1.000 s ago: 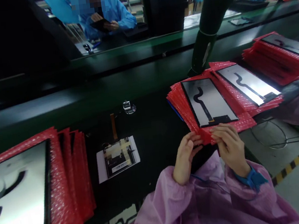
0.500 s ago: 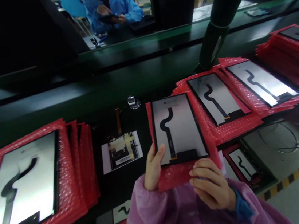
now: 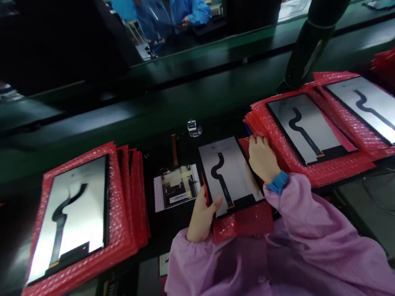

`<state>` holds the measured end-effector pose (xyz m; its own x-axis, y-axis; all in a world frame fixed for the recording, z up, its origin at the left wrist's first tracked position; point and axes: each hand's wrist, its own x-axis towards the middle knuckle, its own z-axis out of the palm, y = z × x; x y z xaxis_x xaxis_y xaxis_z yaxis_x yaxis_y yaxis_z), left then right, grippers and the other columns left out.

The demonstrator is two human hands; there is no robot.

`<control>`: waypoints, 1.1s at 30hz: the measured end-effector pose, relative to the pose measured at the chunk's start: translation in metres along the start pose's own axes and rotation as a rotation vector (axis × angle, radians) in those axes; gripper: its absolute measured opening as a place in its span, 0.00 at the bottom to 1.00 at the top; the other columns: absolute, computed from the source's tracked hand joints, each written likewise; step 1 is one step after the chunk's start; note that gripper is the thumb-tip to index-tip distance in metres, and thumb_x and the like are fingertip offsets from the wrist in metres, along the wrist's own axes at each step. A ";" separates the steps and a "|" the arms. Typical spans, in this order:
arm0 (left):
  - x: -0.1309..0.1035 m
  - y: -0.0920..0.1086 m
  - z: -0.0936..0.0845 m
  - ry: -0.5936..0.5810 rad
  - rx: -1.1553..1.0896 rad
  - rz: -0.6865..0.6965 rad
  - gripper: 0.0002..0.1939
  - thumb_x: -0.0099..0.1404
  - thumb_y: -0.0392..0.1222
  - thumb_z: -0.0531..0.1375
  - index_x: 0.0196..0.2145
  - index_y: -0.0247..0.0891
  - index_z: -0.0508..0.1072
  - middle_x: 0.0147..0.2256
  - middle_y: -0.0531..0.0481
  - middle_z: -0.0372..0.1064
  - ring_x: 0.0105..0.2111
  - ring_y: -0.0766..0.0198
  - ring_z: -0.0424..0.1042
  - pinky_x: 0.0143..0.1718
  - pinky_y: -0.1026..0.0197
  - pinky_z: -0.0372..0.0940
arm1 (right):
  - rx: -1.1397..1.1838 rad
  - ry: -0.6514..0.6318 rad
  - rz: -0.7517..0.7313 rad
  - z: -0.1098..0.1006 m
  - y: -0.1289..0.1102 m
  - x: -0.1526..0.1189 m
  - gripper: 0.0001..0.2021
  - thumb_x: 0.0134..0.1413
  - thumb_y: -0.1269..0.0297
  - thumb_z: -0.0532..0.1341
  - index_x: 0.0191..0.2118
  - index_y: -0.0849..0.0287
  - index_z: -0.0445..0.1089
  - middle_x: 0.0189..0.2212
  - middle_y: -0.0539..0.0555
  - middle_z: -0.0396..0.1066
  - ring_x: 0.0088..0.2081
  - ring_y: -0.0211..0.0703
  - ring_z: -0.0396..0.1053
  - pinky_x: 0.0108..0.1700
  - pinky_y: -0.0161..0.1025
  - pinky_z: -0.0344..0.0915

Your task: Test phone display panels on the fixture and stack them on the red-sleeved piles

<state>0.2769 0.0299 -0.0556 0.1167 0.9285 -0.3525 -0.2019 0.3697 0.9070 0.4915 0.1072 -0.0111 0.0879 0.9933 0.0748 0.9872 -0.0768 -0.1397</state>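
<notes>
A display panel (image 3: 235, 172) with a dark curved flex cable lies over a red bubble-wrap sleeve (image 3: 243, 222) in front of me. My left hand (image 3: 202, 216) grips the panel's lower left edge, thumb on its face. My right hand (image 3: 263, 157) is at the right edge of panel and sleeve, fingers bent together; what they hold is hidden. Left of the panel, a small taped module (image 3: 179, 187) rests on white paper. Another panel (image 3: 70, 218) lies on a stack of red sleeves at the left.
Two panels (image 3: 311, 128) (image 3: 377, 107) lie on red sleeves at the right. A small clear object (image 3: 193, 127) stands behind the module. A dark arm-like post (image 3: 310, 46) rises at the right. Across the bench sits a person in blue (image 3: 173, 5).
My right hand has moved from the panel's lower edge up to its right side. The panel and sleeve sit lower relative to the bench items. The view has shifted left.
</notes>
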 end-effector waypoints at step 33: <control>0.013 -0.018 -0.002 0.340 0.688 0.428 0.33 0.68 0.50 0.60 0.66 0.35 0.61 0.62 0.32 0.64 0.65 0.45 0.63 0.66 0.43 0.58 | 0.557 0.125 0.179 0.033 0.002 0.089 0.12 0.56 0.81 0.54 0.41 0.65 0.72 0.43 0.66 0.76 0.47 0.56 0.74 0.50 0.48 0.68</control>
<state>0.2803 0.0356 -0.0767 -0.1530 0.9832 0.0998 0.4815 -0.0140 0.8763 0.4968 0.1988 -0.0376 0.2944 0.9489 0.1135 0.7405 -0.1514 -0.6548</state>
